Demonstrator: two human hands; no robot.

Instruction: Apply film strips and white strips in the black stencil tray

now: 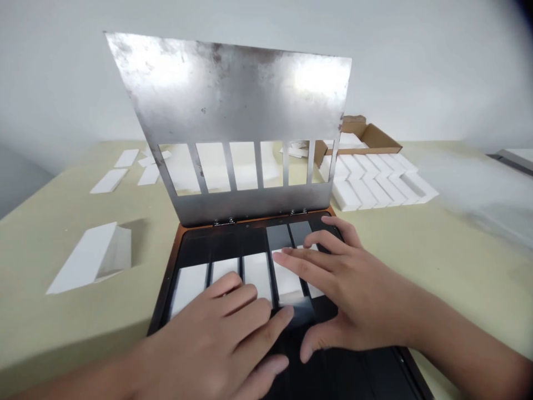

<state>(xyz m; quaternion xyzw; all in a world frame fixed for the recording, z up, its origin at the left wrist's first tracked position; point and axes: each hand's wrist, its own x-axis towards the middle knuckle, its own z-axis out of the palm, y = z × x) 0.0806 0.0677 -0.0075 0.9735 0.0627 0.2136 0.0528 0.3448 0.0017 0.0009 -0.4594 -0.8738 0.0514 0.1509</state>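
A black tray (pixel 225 241) with a copper-coloured rim lies on the table, divided into long slots. Several white rectangular blocks sit in these slots, and a steel plate (pixel 229 94) with a row of long cut-out windows stands tilted up on hinges at the tray's far edge. My left hand (pixel 208 339) lies flat with its fingers on the white blocks at the left, such as this one (pixel 257 275). My right hand (pixel 345 294) rests its spread fingers on another white block (pixel 287 283). Neither hand grips anything.
A pale green table (pixel 54 311) carries a folded white sheet (pixel 94 258) and several white strips (pixel 109 180) left of the tray. Rows of white blocks (pixel 366 183) lie at the back right, before an open cardboard box (pixel 370 136). A grey wall stands behind.
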